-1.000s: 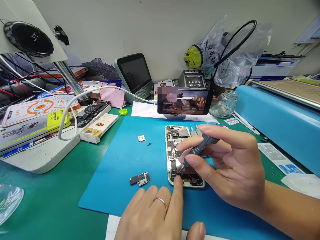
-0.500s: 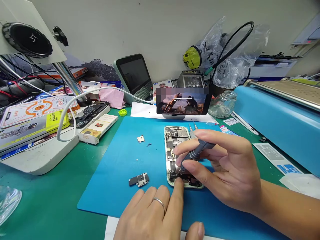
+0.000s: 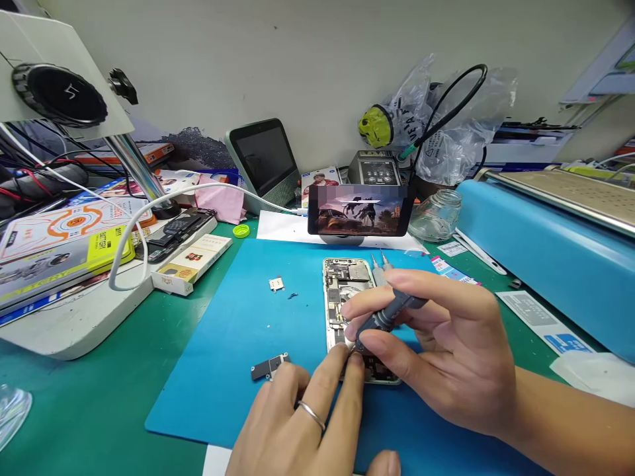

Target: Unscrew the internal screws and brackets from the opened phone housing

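An opened phone (image 3: pixel 334 297), its inner boards bare, lies on a blue mat (image 3: pixel 213 370). My right hand (image 3: pixel 456 350) grips a dark grey screwdriver (image 3: pixel 391 311), tilted with its tip down at the phone's lower end. My left hand (image 3: pixel 307 423), a ring on one finger, reaches in from below with index and middle fingers stretched out. Those two fingertips rest on the phone's lower part beside the screwdriver tip, hiding the exact contact point. Left of the phone lie a black and silver flat part (image 3: pixel 265 367) and a small silver metal piece (image 3: pixel 276 284).
Tweezers (image 3: pixel 380 264) lie beside the phone's upper right. Behind the mat a propped phone (image 3: pixel 360 215) plays a video, a white cable running to it. A glass jar (image 3: pixel 436 215) and a blue machine (image 3: pixel 536 251) stand right; a cardboard box (image 3: pixel 191 264) sits left.
My left middle finger has moved forward onto the phone beside the index finger. The right hand still holds the screwdriver at the lower end. The whole view has shifted slightly.
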Demonstrator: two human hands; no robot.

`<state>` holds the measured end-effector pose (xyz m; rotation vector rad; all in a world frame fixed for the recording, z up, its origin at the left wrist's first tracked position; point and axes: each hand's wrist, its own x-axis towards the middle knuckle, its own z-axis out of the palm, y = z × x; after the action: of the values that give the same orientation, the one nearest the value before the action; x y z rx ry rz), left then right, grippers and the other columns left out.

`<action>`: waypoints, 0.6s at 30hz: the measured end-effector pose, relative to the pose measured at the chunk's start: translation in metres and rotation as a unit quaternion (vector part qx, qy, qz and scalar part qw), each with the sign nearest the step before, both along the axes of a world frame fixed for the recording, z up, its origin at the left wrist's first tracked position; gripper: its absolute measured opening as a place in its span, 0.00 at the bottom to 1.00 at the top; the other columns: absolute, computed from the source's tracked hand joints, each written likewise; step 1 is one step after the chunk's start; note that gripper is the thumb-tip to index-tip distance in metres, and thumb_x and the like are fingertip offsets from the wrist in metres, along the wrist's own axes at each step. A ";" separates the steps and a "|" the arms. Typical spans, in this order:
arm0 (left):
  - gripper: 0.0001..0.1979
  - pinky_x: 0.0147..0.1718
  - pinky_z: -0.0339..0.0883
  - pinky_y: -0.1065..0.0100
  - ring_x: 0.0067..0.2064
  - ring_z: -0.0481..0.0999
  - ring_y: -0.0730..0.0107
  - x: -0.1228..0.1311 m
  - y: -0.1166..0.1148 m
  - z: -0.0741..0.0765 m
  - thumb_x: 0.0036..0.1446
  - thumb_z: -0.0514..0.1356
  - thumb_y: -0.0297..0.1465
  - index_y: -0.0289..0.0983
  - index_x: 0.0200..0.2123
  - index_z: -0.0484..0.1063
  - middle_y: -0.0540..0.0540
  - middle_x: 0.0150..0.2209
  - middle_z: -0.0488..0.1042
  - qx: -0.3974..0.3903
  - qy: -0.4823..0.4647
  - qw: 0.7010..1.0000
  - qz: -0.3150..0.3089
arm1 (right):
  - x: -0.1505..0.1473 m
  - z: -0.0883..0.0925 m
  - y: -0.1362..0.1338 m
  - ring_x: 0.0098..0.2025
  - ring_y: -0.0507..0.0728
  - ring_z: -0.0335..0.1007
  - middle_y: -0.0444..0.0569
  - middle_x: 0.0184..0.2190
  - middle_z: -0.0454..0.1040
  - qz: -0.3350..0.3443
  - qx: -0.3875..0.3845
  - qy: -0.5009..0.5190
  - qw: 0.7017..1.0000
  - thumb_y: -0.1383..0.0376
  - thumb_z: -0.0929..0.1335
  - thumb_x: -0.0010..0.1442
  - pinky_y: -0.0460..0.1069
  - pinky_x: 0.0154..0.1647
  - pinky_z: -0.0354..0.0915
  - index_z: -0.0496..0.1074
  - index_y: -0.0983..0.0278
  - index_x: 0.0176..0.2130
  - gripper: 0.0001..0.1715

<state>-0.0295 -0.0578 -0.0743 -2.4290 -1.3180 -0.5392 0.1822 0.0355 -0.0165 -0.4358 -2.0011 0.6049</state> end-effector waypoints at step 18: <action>0.25 0.45 0.78 0.62 0.45 0.80 0.62 -0.003 0.003 0.008 0.82 0.52 0.45 0.41 0.72 0.71 0.51 0.71 0.77 0.019 -0.020 1.000 -0.012 | -0.002 0.001 0.001 0.47 0.57 0.89 0.47 0.50 0.82 -0.020 -0.007 0.053 0.998 0.81 0.74 0.69 0.49 0.43 0.89 0.68 0.49 0.71 0.43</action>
<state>-0.0329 -0.0550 -0.0666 -2.4191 -1.2835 -0.6157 0.1799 0.0363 -0.0151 -0.4425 -1.8850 0.6061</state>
